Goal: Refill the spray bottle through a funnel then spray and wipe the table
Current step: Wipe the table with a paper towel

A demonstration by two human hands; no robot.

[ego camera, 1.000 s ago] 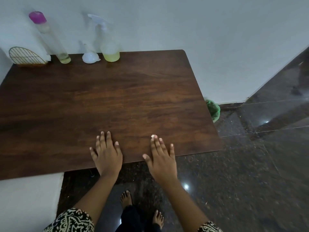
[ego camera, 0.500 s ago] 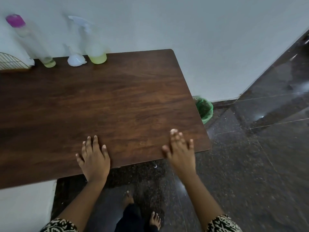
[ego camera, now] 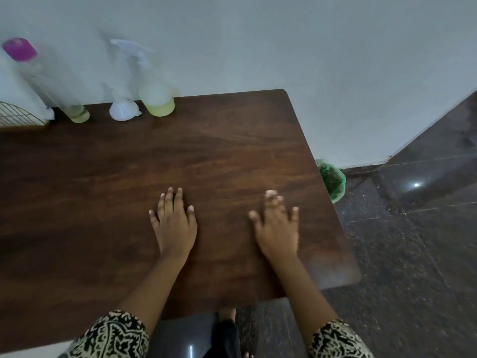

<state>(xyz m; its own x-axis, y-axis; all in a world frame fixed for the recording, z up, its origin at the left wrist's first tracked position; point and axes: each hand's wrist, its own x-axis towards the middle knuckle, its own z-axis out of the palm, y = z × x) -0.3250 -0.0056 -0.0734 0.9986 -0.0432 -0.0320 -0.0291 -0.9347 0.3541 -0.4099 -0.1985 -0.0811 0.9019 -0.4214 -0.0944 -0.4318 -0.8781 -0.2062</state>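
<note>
Hands farther forward, spray bottle well beyond.

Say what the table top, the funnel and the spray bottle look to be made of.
Table top: wood or wood-look laminate, dark brown, grain streaks, low sheen. Funnel: probably plastic, white and slightly translucent. Spray bottle: likely translucent plastic; yellow-green liquid shows through its base. The frame is blurred, so finishes are uncertain.

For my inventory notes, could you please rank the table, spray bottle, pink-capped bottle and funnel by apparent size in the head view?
1. wooden table
2. pink-capped bottle and spray bottle: about alike, both blurred, so unranked
3. white funnel, smallest
</note>
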